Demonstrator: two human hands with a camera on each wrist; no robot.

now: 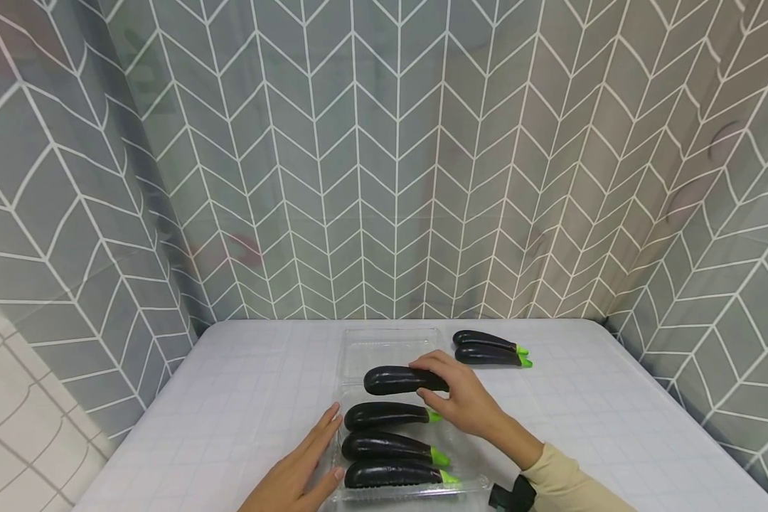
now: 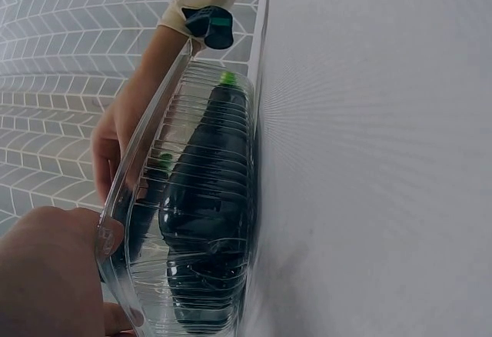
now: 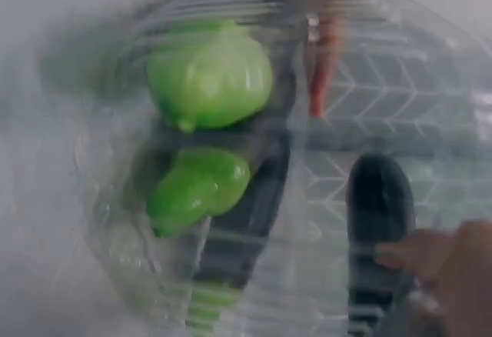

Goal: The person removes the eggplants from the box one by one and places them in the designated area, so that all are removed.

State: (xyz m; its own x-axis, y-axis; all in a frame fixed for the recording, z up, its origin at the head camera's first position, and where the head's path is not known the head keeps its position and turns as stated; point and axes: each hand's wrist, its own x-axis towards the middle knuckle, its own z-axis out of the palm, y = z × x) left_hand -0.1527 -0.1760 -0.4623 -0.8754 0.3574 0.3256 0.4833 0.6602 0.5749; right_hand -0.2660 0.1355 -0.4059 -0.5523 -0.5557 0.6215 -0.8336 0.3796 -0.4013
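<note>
Above the far part of a clear plastic box point(image 1: 480, 485), my right hand point(image 1: 464, 395) grips a dark eggplant point(image 1: 390, 380) near its stem end, with fingers over the top and thumb below. Inside the box three eggplants point(image 1: 387, 446) lie side by side, green stems to the right. At the box's left side my left hand point(image 1: 301, 462) rests with its fingers stretched along the wall. In the left wrist view the ribbed wall point(image 2: 207, 160) shows eggplants behind it. Through blurred plastic, the right wrist view shows green stem ends point(image 3: 211, 75) and the held eggplant point(image 3: 377, 198).
Two more eggplants point(image 1: 489, 347) lie together on the white tablecloth point(image 1: 249, 384) at the back right. The box's clear lid point(image 1: 390, 341) lies folded back behind it. A grey patterned curtain point(image 1: 397, 156) hangs behind and beside the table.
</note>
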